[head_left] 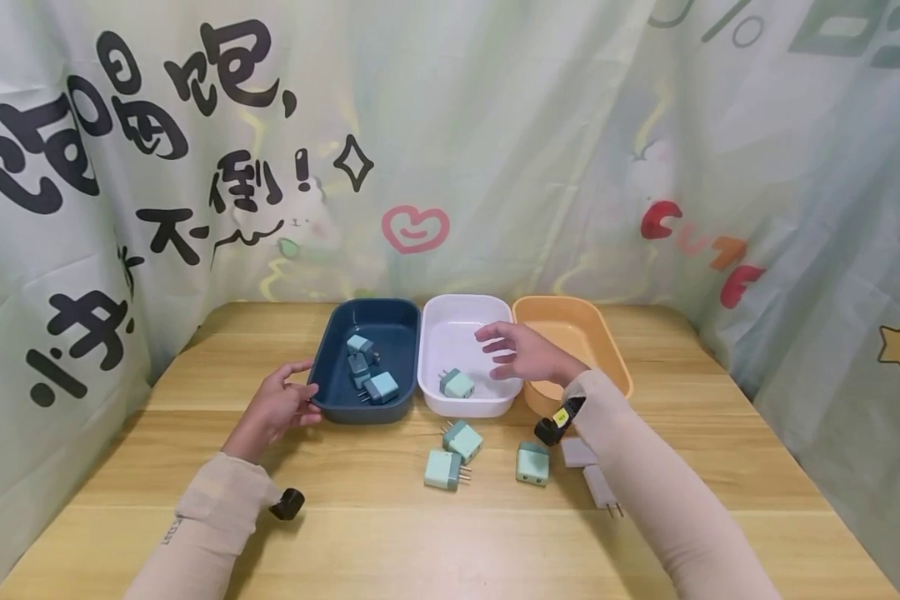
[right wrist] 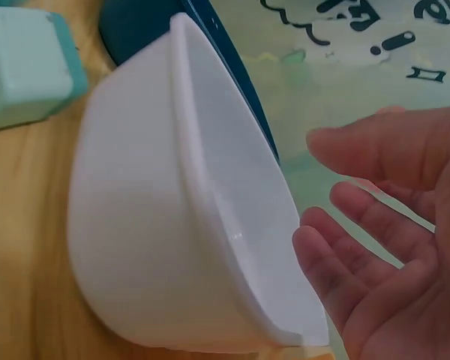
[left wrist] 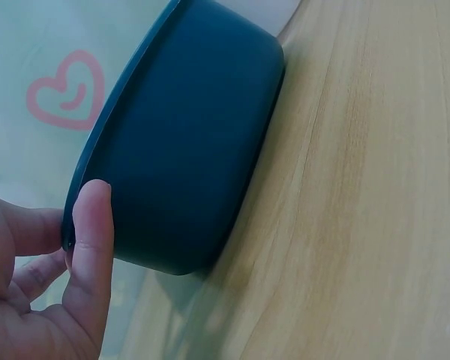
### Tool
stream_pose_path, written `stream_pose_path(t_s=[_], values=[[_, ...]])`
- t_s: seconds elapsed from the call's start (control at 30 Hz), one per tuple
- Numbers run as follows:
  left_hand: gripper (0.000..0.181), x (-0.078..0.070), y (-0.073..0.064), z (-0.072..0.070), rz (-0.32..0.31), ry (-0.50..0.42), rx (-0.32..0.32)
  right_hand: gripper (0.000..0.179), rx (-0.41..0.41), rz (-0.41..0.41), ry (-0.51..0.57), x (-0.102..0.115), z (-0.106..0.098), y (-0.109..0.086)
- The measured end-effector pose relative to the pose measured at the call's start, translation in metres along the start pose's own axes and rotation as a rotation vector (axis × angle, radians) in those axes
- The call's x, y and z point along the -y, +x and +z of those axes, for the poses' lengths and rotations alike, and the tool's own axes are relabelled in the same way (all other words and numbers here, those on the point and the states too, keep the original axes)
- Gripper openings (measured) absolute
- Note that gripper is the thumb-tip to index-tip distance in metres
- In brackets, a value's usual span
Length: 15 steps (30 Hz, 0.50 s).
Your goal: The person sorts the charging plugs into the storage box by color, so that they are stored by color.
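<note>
At the left side of the dark blue bin point(head_left: 405, 408), my left hand point(head_left: 281, 406) pinches the rim between thumb and fingers; the left wrist view shows these fingers point(left wrist: 94, 232) at the rim. Three two-tone plug chargers point(head_left: 380, 387) lie inside that bin. My right hand point(head_left: 528, 352) hovers over the right part of the white bin point(head_left: 468, 407), its fingers spread and slightly bent, holding nothing. One mint-green charger point(head_left: 457, 383) lies in the white bin near its front. In the right wrist view, the fingers point(right wrist: 345, 255) are apart from the white wall.
An orange bin point(head_left: 570, 321) stands right of the white one, partly behind my right wrist. On the wooden table in front lie two touching mint chargers point(head_left: 442, 469), another mint charger point(head_left: 532, 464) and two whitish chargers point(head_left: 579, 452) beside my right forearm. A printed curtain point(head_left: 495, 167) hangs behind.
</note>
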<state>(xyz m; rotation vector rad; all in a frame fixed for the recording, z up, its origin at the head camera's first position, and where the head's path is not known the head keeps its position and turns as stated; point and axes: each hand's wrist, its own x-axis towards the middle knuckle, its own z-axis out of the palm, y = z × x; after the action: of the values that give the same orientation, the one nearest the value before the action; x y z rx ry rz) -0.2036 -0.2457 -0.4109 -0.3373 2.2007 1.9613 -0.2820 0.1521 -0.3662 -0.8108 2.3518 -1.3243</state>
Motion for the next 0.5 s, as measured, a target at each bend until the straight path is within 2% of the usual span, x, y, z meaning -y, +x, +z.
stream_pose_path(t_s=[0.33, 0.5], values=[[0.051, 0.002, 0.0, -0.001, 0.0, 0.0, 0.002, 0.061, 0.072, -0.125, 0.05, 0.001, 0.009, -0.039], [0.051, 0.001, 0.0, 0.0, 0.003, 0.006, -0.006, 0.058, 0.103, -0.144, 0.042, 0.005, 0.01, -0.054]])
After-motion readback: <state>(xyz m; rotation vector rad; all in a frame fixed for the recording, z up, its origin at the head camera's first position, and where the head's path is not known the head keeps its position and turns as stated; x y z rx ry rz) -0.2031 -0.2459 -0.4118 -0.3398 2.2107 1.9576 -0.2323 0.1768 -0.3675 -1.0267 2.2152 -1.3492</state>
